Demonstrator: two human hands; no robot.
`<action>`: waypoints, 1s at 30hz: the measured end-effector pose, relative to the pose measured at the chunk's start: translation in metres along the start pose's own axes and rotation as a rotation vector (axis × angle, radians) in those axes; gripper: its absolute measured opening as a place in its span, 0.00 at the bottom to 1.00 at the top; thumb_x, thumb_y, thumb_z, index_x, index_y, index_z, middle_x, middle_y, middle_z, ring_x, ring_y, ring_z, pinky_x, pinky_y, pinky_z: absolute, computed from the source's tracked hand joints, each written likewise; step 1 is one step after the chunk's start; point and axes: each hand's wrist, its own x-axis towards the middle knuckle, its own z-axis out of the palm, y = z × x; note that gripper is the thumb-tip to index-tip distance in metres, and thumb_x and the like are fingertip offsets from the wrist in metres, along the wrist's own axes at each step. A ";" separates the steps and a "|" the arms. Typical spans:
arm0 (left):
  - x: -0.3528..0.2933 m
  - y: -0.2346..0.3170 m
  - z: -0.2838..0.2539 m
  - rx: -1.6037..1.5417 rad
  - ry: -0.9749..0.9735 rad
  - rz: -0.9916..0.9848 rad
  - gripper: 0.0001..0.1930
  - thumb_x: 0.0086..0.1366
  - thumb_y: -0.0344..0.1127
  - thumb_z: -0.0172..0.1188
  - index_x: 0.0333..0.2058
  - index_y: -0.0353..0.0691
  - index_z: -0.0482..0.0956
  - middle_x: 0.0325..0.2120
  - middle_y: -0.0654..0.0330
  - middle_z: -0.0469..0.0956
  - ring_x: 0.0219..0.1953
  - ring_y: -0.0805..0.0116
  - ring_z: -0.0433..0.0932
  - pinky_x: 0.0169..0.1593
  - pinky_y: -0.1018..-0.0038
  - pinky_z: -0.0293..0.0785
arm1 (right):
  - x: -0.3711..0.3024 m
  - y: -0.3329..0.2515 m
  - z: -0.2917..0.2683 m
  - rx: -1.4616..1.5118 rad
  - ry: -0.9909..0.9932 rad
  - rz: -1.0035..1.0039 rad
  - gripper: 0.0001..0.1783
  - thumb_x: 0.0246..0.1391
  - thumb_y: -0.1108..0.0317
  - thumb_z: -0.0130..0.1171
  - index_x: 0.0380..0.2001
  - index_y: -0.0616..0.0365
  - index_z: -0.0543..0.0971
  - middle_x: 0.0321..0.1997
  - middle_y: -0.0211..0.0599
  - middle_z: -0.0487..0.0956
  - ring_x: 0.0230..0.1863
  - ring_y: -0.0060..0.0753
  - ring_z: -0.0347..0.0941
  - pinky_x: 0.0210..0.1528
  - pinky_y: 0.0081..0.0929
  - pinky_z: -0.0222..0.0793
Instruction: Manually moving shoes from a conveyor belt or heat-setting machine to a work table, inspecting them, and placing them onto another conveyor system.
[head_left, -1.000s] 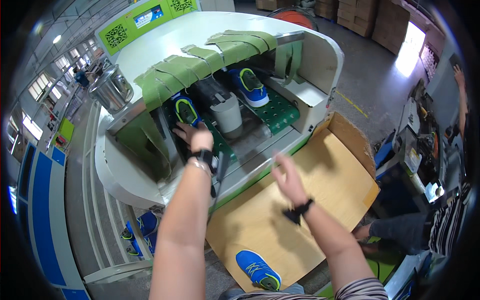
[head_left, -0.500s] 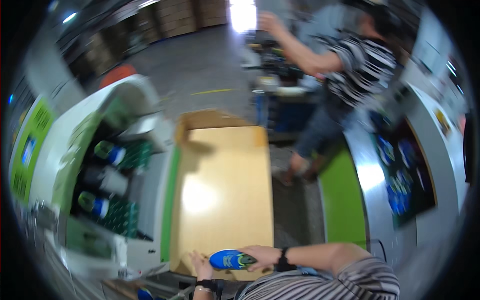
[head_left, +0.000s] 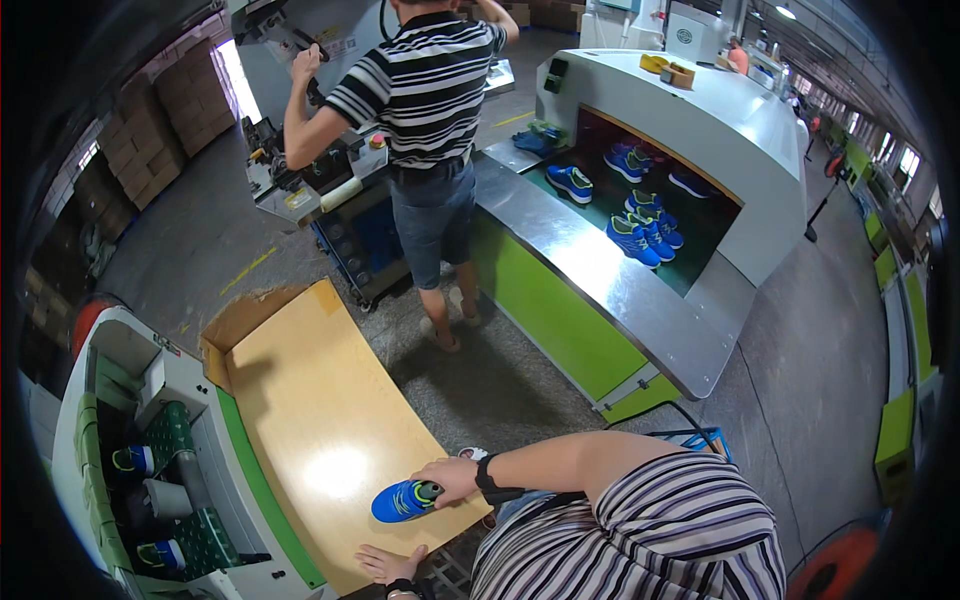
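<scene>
A blue sneaker (head_left: 397, 502) with yellow-green laces rests on, or just over, the light wooden tabletop (head_left: 300, 400) near its front end. My right hand (head_left: 452, 479) is closed round the heel and ankle opening of the shoe, whose toe points left. Closer to the table's near edge, my left hand (head_left: 384, 564) has its fingers stretched out. It is apart from the sneaker and holds nothing. Dark bands circle both my wrists.
At the left, a machine (head_left: 165, 350) with a green edge holds blue shoes. A metal-topped conveyor (head_left: 590, 270) carries several blue sneakers (head_left: 640, 225) from a white housing at the right. Beyond the table, a co-worker in a striped shirt (head_left: 430, 90) stands at another machine. Stacked cartons (head_left: 140, 130) stand far left.
The view has swung to the right, bringing the conveyor toward the middle. My left hand has come away from the shoe's toe; my right hand keeps its hold on the sneaker.
</scene>
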 end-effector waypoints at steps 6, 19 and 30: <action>0.002 -0.002 -0.002 0.028 0.009 -0.015 0.81 0.29 0.71 0.74 0.69 0.40 0.26 0.71 0.44 0.25 0.73 0.44 0.30 0.67 0.39 0.46 | 0.007 -0.004 -0.002 0.005 -0.125 0.094 0.44 0.39 0.58 0.73 0.61 0.49 0.67 0.55 0.48 0.75 0.57 0.52 0.70 0.59 0.44 0.66; 0.003 0.000 -0.005 0.039 0.043 0.004 0.79 0.31 0.74 0.72 0.70 0.40 0.28 0.71 0.42 0.28 0.73 0.43 0.32 0.68 0.41 0.46 | 0.013 0.001 0.000 -0.004 -0.106 0.082 0.46 0.37 0.57 0.74 0.62 0.51 0.66 0.57 0.48 0.74 0.60 0.52 0.68 0.62 0.43 0.63; 0.005 -0.003 -0.003 -0.017 0.025 -0.017 0.80 0.30 0.71 0.74 0.70 0.43 0.25 0.71 0.45 0.23 0.73 0.45 0.27 0.67 0.38 0.45 | 0.016 0.002 0.000 0.004 -0.110 0.034 0.45 0.36 0.57 0.74 0.60 0.53 0.68 0.56 0.49 0.74 0.60 0.53 0.68 0.62 0.43 0.63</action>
